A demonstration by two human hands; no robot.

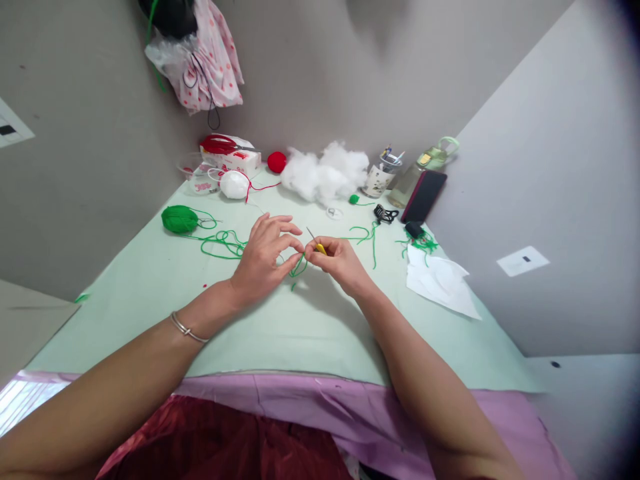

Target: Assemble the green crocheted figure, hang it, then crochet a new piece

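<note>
Over the middle of the table my two hands meet at the fingertips. My right hand (335, 259) is closed round a crochet hook (321, 249) with a yellow handle, its thin metal shaft pointing up and left. Thumb and index finger of my left hand (270, 253) pinch green yarn (299, 268), while its other fingers are raised and bent. A short loop and tail of the yarn hang below the fingertips. More strands (223, 245) lie in loose loops to the left, near a green yarn ball (179, 219). Exactly what sits between the fingertips is too small to see.
Along the back stand a box with red scissors (220, 144), a white yarn ball (235, 185), a red ball (277, 161), white stuffing (325, 172), a pen cup (380, 177) and a bottle (417, 175) with a phone (424, 196) against it. White paper (440, 283) lies right.
</note>
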